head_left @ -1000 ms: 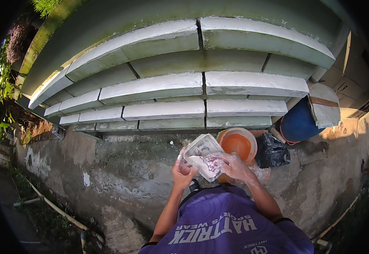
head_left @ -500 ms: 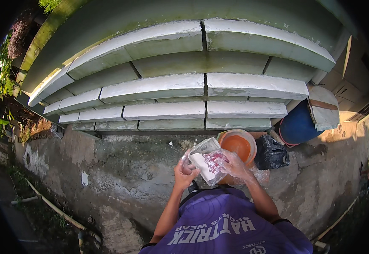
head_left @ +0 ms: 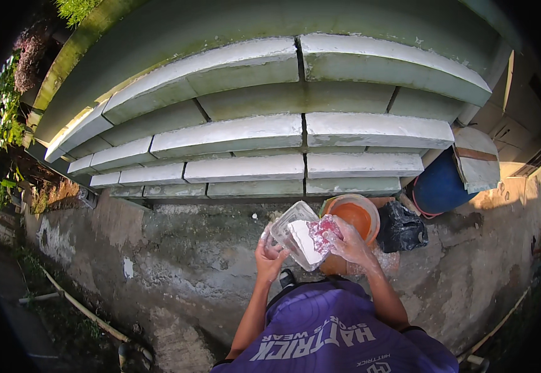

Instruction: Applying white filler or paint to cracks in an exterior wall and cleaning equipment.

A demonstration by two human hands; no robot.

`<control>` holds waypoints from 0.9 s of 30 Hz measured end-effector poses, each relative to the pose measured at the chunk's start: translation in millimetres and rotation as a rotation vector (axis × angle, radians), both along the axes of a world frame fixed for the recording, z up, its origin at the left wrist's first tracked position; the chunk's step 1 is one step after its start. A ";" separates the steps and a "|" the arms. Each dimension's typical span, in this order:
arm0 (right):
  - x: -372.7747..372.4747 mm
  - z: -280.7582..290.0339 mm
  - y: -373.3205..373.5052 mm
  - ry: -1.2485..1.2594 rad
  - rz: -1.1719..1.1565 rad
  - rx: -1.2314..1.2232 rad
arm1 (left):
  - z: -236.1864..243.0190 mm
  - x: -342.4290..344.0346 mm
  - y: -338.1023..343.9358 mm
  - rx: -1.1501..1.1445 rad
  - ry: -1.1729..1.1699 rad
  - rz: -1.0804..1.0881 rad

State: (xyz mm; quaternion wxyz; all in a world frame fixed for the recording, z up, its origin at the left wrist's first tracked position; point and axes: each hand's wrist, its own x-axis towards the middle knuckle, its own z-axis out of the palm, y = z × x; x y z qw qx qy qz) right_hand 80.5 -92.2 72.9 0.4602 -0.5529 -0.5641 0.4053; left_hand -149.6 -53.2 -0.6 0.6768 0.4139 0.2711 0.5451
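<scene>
Contents (head_left: 301, 239), white, could spill if the tub (head_left: 291, 217) tips; left hand (head_left: 270, 256) fingers grip its side, right hand (head_left: 351, 245) fingers clutch reddish wad (head_left: 317, 232).

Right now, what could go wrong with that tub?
1. Tipping: the left hand holds the clear tub at its left side, while the white material sits toward the other side; that could twist it in the grip.
2. Drips: the red wad in the right hand is smeared white and might shed into the orange-lined bucket close by.
3. Slipping: white residue on the fingers may weaken either grip.
</scene>
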 end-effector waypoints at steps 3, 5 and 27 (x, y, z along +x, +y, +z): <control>-0.7 0.1 -0.4 -0.151 0.048 -0.054 | 12.3 -1.2 -0.6 -0.028 -0.042 -0.027; -8.9 3.6 -0.1 -0.320 0.096 0.015 | 14.5 -0.5 2.5 0.107 0.020 -0.023; -10.1 -5.3 -6.5 0.294 0.031 -0.252 | -3.1 -10.1 5.6 0.056 0.047 -0.138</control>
